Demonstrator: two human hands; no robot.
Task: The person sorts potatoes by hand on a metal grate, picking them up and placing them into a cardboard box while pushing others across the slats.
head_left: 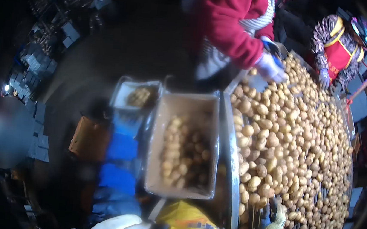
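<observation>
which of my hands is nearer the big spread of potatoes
Right: the gloved right hand is among the potatoes, near their lower edge. The left hand cannot be clearly made out.

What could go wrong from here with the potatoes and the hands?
Two risks seem possible. Some potatoes lie close to the metal rim, so a careless push might send a few over it. The right hand is low beside dark bars; their gaps could perhaps catch it.
</observation>
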